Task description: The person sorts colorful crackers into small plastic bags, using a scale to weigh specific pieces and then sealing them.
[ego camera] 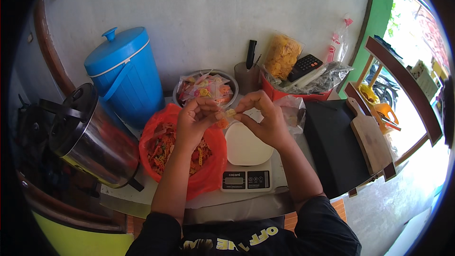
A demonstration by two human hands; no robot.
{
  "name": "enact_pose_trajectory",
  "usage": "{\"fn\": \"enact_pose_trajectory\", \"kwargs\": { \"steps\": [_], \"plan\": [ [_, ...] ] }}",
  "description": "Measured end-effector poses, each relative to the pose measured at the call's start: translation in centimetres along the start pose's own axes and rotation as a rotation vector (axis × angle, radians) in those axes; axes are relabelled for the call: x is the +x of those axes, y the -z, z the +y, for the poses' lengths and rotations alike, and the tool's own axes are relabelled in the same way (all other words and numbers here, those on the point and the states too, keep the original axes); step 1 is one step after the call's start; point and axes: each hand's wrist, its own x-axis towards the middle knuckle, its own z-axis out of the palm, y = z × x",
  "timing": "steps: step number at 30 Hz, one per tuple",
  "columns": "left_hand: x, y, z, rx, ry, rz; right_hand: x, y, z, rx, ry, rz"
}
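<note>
My left hand pinches a small clear plastic bag with orange and yellow snack pieces in it. Close at its right, my right hand has thumb and forefinger closed at the bag's other side, by a pale yellow piece. Below my left hand and forearm, a red plastic bag lies open, full of orange and yellow dry snacks. A white kitchen scale with a bare cream tray stands beside it. Behind my hands, a metal bowl holds several small packed bags.
At the left stand a blue lidded cooler and a steel pot. A red container behind holds a bag of chips, a black calculator and plastic bags. At right, a wooden cutting board rests against a black box.
</note>
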Motion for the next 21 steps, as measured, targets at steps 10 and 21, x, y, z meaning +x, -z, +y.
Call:
{"fn": "enact_pose_trajectory", "kwargs": {
  "steps": [10, 21],
  "plan": [
    [-0.3, -1.0, -0.1, -0.156, 0.090, -0.007, 0.1, 0.1, -0.9, -0.144, 0.035, -0.229],
    [-0.5, -2.0, -0.5, 0.015, -0.163, 0.086, 0.1, -0.2, 0.0, 0.042, -0.139, -0.028]
  ]
}}
